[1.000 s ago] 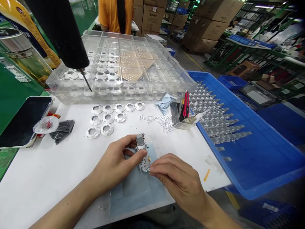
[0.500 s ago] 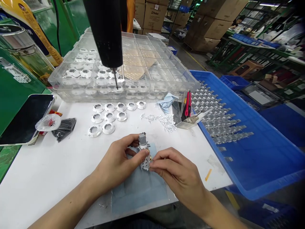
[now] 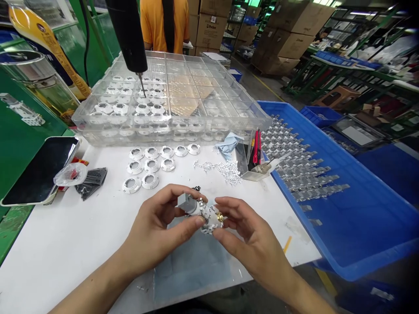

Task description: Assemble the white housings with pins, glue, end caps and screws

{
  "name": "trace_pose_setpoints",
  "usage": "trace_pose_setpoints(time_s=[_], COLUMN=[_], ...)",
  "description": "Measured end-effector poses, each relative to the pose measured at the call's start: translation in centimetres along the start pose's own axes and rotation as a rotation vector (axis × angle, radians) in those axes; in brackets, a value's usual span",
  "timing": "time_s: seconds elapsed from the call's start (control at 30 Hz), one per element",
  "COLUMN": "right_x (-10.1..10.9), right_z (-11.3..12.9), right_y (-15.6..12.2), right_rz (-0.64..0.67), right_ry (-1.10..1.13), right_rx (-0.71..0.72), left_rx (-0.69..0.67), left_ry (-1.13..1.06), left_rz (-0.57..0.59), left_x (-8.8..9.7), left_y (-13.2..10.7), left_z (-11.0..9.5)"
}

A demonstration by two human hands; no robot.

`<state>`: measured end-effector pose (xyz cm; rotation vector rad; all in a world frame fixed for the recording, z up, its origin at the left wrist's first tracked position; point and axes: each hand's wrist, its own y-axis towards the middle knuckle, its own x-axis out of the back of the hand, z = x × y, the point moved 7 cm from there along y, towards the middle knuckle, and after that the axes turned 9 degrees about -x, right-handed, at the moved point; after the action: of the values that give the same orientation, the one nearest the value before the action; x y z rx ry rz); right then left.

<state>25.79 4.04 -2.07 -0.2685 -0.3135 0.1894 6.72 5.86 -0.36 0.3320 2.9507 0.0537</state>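
Ten white rings (image 3: pixel 152 171) loose on the white surface (image 3: pixel 81 226), left of centre: 5 in the back row, 3 in the middle, 2 in front. More sit in the clear compartment tray (image 3: pixel 250 120), upper centre, too overlapped to count. One pile of small white pins (image 3: pixel 228 171) right of centre, also too many to count. One blue bin (image 3: pixel 353 231) on the right, rows of grey parts (image 3: pixel 301 165) along its left side, uncounted. One small clear box (image 3: pixel 255 175) at the bin's edge, red cutter (image 3: pixel 257 148) standing in it. One phone (image 3: pixel 39 170), left. One black screwdriver (image 3: pixel 127 39) hanging tip down, upper left of centre.

One grey-and-white assembly (image 3: pixel 207 212) in work: frame centre, between the two hands, above the blue sheet (image 3: pixel 193 270). Lies roughly sideways, grey block end to the left, gold-coloured piece (image 3: pixel 219 216) at the right end.

Left hand (image 3: pixel 163 222): pinched on the assembly, thumb in front, fingers behind; it's the one clearly holding. Right hand (image 3: pixel 250 231): half open, thumb and fingers parted around the right end, fingertips right by the gold-coloured piece. Can't tell if it's gripping or just touching.
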Motion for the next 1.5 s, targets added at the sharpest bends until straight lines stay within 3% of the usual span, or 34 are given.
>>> trace_pose_setpoints(time_s=[0.13, 0.23, 0.37, 0.47, 0.5, 0.63, 0.77, 0.87, 0.97, 1.07, 1.2, 1.3, 1.4, 1.5], right_x=[1.7, 2.0, 0.6, 0.1, 0.3, 0.8, -1.5, -2.0, -0.8, 1.2, 4.1, 5.7, 6.1, 5.3], right_z=[2.2, 4.1, 5.6, 6.6, 7.1, 9.3, 9.6, 9.4, 9.3, 8.4, 5.2, 2.3, 0.7, -0.3], right_y=[0.9, 1.5, 3.0, 5.4, 6.6, 11.8, 15.8, 16.8, 15.6, 12.2, 6.8, 3.8, 1.7, 0.5], right_rz=[-0.150, -0.196, -0.015, 0.161, 0.146, -0.132, -0.167, -0.180, -0.214, -0.272, -0.347, -0.338, -0.293, -0.225], right_ry=[0.006, -0.108, -0.342, -0.314, -0.339, -0.657, -0.826, -0.860, -0.811, -0.716, -0.619, -0.668, -0.803, -0.890], right_rx=[0.131, 0.207, 0.196, 0.178, 0.190, 0.289, 0.297, 0.290, 0.334, 0.370, 0.299, 0.220, 0.296, 0.375], left_rx=[0.022, 0.085, 0.104, 0.160, 0.187, 0.234, 0.253, 0.257, 0.266, 0.269, 0.289, 0.272, 0.224, 0.203], left_ry=[-0.053, 0.021, 0.126, 0.085, 0.071, 0.005, -0.078, -0.069, -0.028, -0.066, -0.138, -0.150, -0.130, -0.066], left_rz=[-0.017, 0.092, 0.205, 0.123, 0.083, 0.040, 0.086, 0.121, 0.124, 0.118, 0.119, 0.077, 0.024, -0.016], left_x=[0.3, -0.4, -1.2, -0.4, -0.1, 0.1, -0.8, -1.1, -1.0, -1.1, -1.4, -1.1, -0.6, -0.2], left_y=[0.1, 0.0, -0.1, 0.1, 0.1, 0.1, -0.1, -0.1, -0.2, -0.2, -0.1, 0.2, 0.4, 0.3], left_z=[0.7, 1.5, 1.5, 1.9, 2.1, 2.6, 2.6, 2.3, 2.1, 1.9, 2.1, 2.2, 2.1, 2.1])
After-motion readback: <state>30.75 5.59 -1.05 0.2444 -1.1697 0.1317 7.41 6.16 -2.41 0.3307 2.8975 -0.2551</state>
